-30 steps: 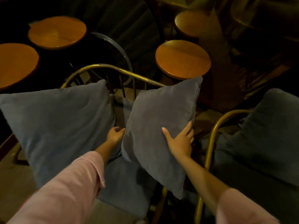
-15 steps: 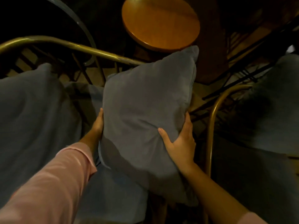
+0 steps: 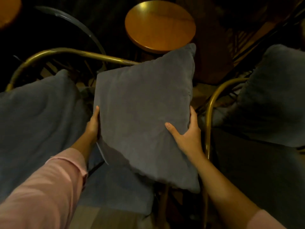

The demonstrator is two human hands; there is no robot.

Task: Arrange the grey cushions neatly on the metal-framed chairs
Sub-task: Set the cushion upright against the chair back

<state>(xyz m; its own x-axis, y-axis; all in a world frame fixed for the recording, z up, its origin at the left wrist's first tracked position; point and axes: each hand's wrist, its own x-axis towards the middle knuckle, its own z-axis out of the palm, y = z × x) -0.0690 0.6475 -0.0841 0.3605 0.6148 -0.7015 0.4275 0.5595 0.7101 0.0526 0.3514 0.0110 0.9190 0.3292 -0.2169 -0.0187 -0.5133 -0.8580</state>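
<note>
Since a moment ago, the left hand has slid from behind to grip the middle cushion's left edge; the right hand clamps the right edge, squaring it upright against the chair's brass back rail beside the left cushion.

A round wooden table top with an orange-brown sheen stands at the top centre. Part of another round wooden top shows at the upper left corner. A dark curved bar arcs between them.
</note>
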